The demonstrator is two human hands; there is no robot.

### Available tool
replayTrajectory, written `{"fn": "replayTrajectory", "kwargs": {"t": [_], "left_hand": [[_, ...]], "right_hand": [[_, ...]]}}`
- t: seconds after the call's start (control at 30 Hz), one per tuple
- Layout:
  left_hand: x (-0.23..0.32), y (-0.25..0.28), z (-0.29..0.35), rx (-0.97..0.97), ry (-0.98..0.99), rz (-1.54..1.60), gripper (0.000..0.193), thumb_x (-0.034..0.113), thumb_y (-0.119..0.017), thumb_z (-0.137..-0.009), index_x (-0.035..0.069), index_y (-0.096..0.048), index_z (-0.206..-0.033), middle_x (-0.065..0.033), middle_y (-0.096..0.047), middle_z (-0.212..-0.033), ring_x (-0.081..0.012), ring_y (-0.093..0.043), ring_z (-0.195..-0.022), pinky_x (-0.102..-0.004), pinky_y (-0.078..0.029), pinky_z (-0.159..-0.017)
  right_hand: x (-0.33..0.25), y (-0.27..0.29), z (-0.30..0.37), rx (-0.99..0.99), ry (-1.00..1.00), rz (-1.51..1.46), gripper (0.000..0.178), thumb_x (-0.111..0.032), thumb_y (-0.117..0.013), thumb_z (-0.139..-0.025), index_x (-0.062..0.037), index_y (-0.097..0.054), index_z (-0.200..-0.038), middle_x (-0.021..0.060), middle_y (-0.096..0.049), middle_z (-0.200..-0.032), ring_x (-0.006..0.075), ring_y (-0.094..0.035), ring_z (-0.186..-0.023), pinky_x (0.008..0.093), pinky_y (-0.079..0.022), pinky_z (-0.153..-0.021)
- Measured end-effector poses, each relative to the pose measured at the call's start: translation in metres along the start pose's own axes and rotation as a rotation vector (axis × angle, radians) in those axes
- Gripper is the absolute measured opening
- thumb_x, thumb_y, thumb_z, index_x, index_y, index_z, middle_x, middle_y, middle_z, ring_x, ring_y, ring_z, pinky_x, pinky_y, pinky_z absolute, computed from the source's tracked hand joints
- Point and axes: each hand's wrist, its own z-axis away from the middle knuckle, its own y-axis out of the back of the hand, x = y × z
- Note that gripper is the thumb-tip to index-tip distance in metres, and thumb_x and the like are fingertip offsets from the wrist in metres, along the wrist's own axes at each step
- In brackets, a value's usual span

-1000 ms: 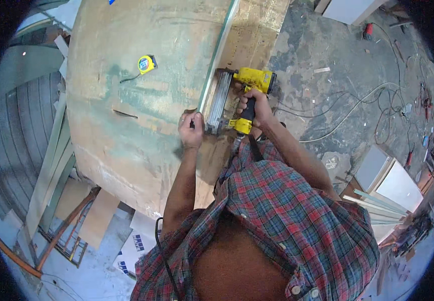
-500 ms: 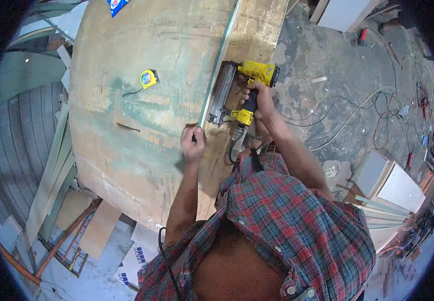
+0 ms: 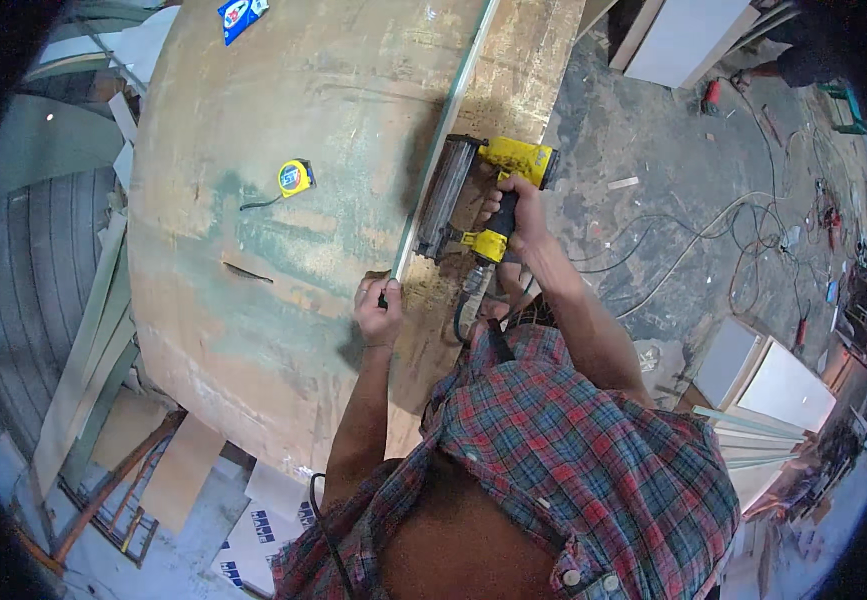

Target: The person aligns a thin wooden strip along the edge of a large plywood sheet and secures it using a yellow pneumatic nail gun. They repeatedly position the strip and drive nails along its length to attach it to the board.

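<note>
My right hand (image 3: 521,215) is wrapped round the black grip of a yellow and black air nail gun (image 3: 515,155). The gun's long dark magazine lies alongside a narrow strip (image 3: 466,70) with a pale face and a greenish edge. Whether its nose touches the strip cannot be made out. My left hand (image 3: 379,312) is closed at the strip's near end, fingers pinching it, and a small dark thing shows between the fingers. Beneath both hands is a worn plywood worktop (image 3: 343,130). An air hose runs from the gun's base toward my body.
On the worktop lie a yellow tape measure (image 3: 295,177), a slim dark sliver or slit (image 3: 248,272) and a blue packet (image 3: 241,18). Cords (image 3: 753,225) tangle across the floor at right, near white panels (image 3: 788,385). Boards (image 3: 93,350) lean at left. A person's arm (image 3: 758,72) shows far right.
The whole view has shifted slightly, so the worktop sits lower in it. Both hands keep nearly the same hold on the gun and strip. More of the other person shows at far right.
</note>
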Motion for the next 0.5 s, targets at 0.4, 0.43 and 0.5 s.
{"fn": "replayTrajectory", "kwargs": {"t": [0.4,0.43,0.5], "left_hand": [[0.0055,-0.0018,0.0007,-0.014,-0.011,-0.049,0.02,0.019,-0.063,-0.096,0.0,-0.069,-0.095,-0.0108,-0.06,-0.086,-0.0226,-0.057,-0.082,-0.0349,-0.047,-0.074],[0.0051,-0.0025,0.0009,-0.007,-0.026,-0.041,0.02,0.019,-0.063,-0.096,0.0,-0.068,-0.094,-0.0107,-0.06,-0.086,-0.0223,-0.057,-0.082,-0.0347,-0.046,-0.074],[0.0029,-0.0011,0.0012,-0.052,0.016,0.023,0.018,0.018,-0.063,-0.095,0.0,-0.068,-0.094,-0.0111,-0.059,-0.086,-0.0219,-0.057,-0.083,-0.0343,-0.046,-0.073]], "right_hand": [[-0.001,0.0019,-0.0016,-0.072,0.028,0.012,0.025,-0.015,-0.055,-0.084,-0.0071,-0.06,-0.107,-0.0017,-0.05,-0.067,0.0127,-0.049,-0.055,0.0314,-0.049,-0.055],[-0.0005,0.0042,-0.0021,-0.095,0.02,-0.003,0.024,-0.015,-0.055,-0.085,-0.007,-0.06,-0.107,-0.0017,-0.05,-0.067,0.0127,-0.049,-0.055,0.0316,-0.049,-0.056],[0.0008,0.0022,0.0001,-0.036,0.046,0.043,0.022,-0.016,-0.055,-0.085,-0.0072,-0.059,-0.105,-0.0018,-0.05,-0.066,0.0128,-0.05,-0.056,0.0318,-0.049,-0.057]]}}
